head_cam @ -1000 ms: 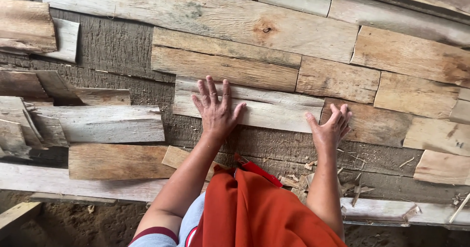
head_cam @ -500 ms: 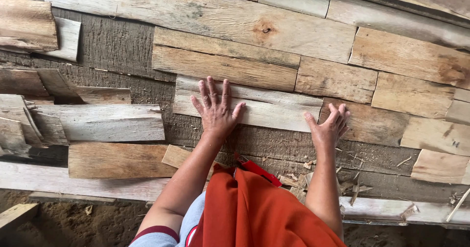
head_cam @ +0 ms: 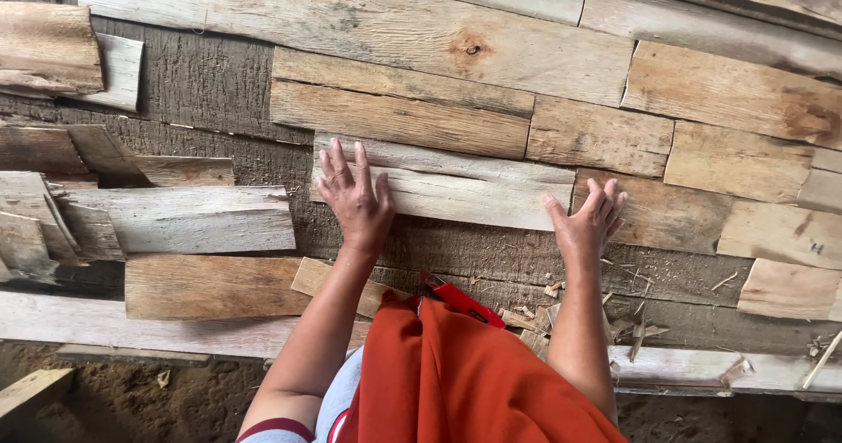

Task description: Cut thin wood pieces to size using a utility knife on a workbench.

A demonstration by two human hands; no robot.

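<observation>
My left hand [head_cam: 355, 199] lies flat, fingers spread, on the left end of a pale grey wooden plank [head_cam: 456, 184] set among other boards. My right hand [head_cam: 586, 221] presses flat at the plank's right end, its fingers reaching onto the neighbouring brown board [head_cam: 653, 215]. Neither hand holds anything. Under the plank runs a dark rough board [head_cam: 474, 250]. An orange cloth [head_cam: 465, 382] covers my lap and hides the boards below it.
A red tool [head_cam: 460, 298] lies on the boards just above the cloth, with wood chips [head_cam: 535, 316] beside it. Loose plank pieces [head_cam: 184, 219] sit at the left. A long knotted board [head_cam: 368, 22] runs along the top. Sandy ground [head_cam: 132, 399] shows at the bottom left.
Both hands stay flat on the pale plank. My right hand has shifted slightly and the view has moved a little.
</observation>
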